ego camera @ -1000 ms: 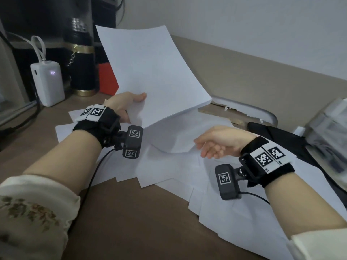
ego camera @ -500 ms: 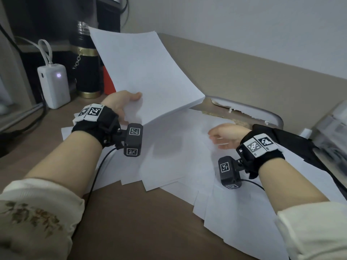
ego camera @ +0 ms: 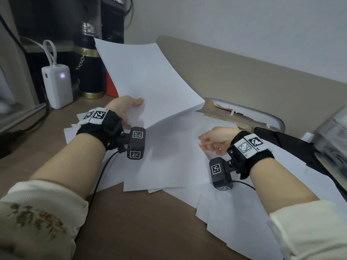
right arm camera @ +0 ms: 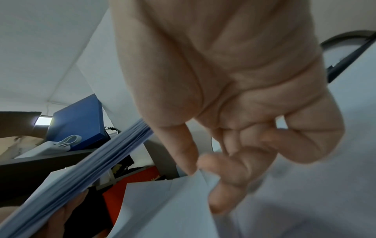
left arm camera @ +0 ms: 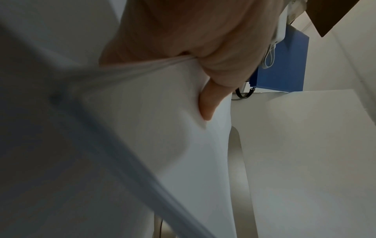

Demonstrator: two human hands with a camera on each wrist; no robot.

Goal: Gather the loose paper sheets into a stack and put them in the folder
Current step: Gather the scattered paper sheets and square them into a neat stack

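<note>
1. Your left hand [ego camera: 123,107] holds the gathered stack [ego camera: 146,79] by its near corner, thumb on top and fingers curled below; the stack is tilted up above the far left part of the bench [ego camera: 131,222].
2. Your right hand [ego camera: 216,140] is low over the loose sheets [ego camera: 169,166], and its fingers [right arm camera: 221,193] pinch the corner of one sheet; this grip is narrow.
3. The loose sheets lie overlapped from the middle of the bench to its near right edge. I cannot say with certainty which object is the folder.
4. Risk: the stack is held at one corner only, so it can sag and fan out, I think.
5. Risk: the pinched sheet may drag its neighbours off the near right edge.
6. A white power bank [ego camera: 57,85] and a black bottle [ego camera: 90,72] stand at the far left, just behind the stack.
</note>
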